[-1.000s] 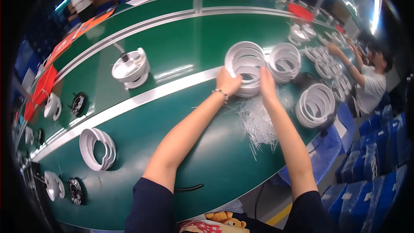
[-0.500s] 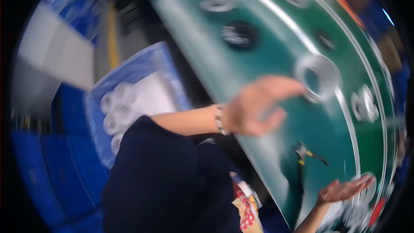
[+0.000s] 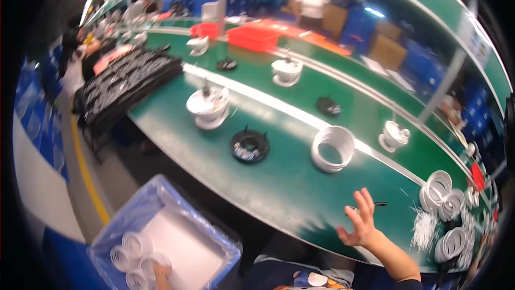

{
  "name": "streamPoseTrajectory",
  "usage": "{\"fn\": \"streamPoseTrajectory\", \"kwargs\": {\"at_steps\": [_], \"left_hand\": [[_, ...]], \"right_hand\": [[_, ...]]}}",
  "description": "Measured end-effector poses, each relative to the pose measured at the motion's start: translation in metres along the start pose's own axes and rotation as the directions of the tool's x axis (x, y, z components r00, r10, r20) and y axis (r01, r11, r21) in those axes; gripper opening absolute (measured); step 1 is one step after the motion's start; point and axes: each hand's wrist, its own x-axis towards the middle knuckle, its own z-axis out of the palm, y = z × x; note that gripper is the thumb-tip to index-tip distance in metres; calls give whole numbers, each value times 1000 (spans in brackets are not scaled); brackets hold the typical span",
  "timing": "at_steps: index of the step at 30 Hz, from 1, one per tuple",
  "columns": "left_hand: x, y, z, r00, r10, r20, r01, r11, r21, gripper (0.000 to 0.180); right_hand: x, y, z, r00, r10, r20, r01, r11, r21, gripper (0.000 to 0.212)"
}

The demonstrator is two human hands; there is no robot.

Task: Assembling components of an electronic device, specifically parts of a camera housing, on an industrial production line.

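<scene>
My left hand [image 3: 162, 272] reaches down into a blue plastic-lined box [image 3: 185, 210] at the lower left. Its fingers close on the edge of a white ribbed ring [image 3: 152, 262], beside several similar rings [image 3: 135, 244]. Over the near edge of the green table, my right hand [image 3: 360, 224] hangs open, fingers spread and holding nothing. Behind its fingers a black pliers handle [image 3: 381, 203] shows; the rest of the tool is mostly hidden. A stack of white rings [image 3: 317, 157] stands upright on the table beyond that hand.
A black round tray [image 3: 234, 145] with small shiny parts and a white bowl-shaped part [image 3: 208, 113] sit on the table [image 3: 214, 174]. White rings and strips [image 3: 426, 230] lie at right. Red bins [image 3: 251, 39] stand farther back. A person [image 3: 312, 3] stands across the table.
My left hand has moved from above the table down into the box and onto a ring. My view has swung and levelled. My right hand stays open.
</scene>
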Motion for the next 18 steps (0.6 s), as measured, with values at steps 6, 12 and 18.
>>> {"fn": "streamPoseTrajectory", "kwargs": {"at_steps": [6, 12, 18], "left_hand": [[1, -58, 34, 986, 166, -17, -156, 954, 256, 27], [-60, 172, -232, 898, 431, 88, -402, 885, -234, 25], [-144, 421, -354, 697, 640, 324, -312, 677, -667, 33]], "right_hand": [[-9, -20, -28, 993, 110, -32, -110, 994, 9, 59], [-19, -17, -45, 989, 118, -86, -115, 993, 34, 53], [-36, -11, -54, 946, 269, -180, -202, 925, 323, 60]]}}
